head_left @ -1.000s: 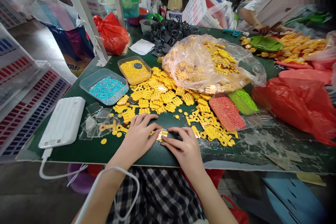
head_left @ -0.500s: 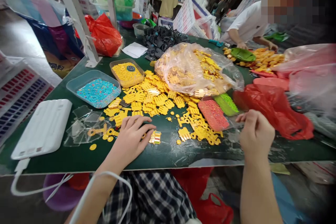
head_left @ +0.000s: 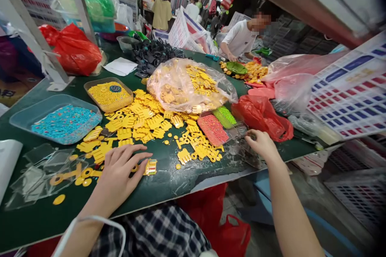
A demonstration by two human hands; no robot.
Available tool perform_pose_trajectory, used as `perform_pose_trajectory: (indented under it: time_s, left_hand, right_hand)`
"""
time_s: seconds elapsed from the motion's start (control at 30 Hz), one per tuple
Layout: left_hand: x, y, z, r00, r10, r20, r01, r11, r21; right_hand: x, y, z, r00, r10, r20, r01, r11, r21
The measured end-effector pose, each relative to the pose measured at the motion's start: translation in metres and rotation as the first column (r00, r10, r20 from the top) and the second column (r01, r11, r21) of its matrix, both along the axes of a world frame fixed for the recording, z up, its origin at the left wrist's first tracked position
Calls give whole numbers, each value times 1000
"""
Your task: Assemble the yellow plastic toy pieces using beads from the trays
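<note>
My left hand (head_left: 119,172) lies on the table with its fingers spread forward. Its thumb and forefinger are at a small yellow plastic piece (head_left: 151,167) with coloured rows of beads, the thumb across its left part. Over on the right, my right hand (head_left: 262,144) is curled, thumb and forefinger close together above clear plastic bits (head_left: 244,156); what they hold, if anything, is hidden. Just beyond it are a tray of pink beads (head_left: 213,128) and one of green beads (head_left: 226,115). Loose yellow plastic parts (head_left: 200,144) lie between my hands.
Behind are a heap of yellow parts (head_left: 141,120), a clear bag (head_left: 169,84), tubs of yellow beads (head_left: 105,95) and blue beads (head_left: 63,122). Clear squares (head_left: 36,180) lie left. A red bag (head_left: 262,116) and white crate (head_left: 350,88) stand right. A co-worker (head_left: 241,40) handles parts across the table.
The view has swung to the right, bringing the crate in. My right hand has lowered and reached forward to the clear plastic bits. The left hand has stayed at the beaded piece.
</note>
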State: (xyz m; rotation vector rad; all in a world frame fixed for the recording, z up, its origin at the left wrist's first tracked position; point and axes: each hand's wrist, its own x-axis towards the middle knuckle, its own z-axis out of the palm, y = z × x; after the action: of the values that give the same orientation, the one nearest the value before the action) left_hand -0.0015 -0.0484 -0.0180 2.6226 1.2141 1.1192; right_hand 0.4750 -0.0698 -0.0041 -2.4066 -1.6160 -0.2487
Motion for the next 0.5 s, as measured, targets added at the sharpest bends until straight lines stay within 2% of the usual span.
perform_pose_trajectory:
  time_s: [0.13, 0.27, 0.4, 0.5]
  left_hand:
    - [0, 1, -2, 1000, -26, -1, 26, 1000, -7]
    - [1, 1, -1, 1000, -29, 4, 29, 999, -26]
    - [2, 0, -1, 999, -33, 18, 33, 999, -42]
    - [2, -1, 0, 999, -38, 32, 40, 998, -52]
  right_hand:
    - [7, -17, -14, 1000, -13, -21, 11, 994, -107]
    - [13, -27, -14, 999, 17, -47, -23, 992, -121]
    - [4, -35, -6, 995, 80, -55, -81, 996, -24]
    - [-32, -44, 7, 994, 107, 1, -107, 987, 117]
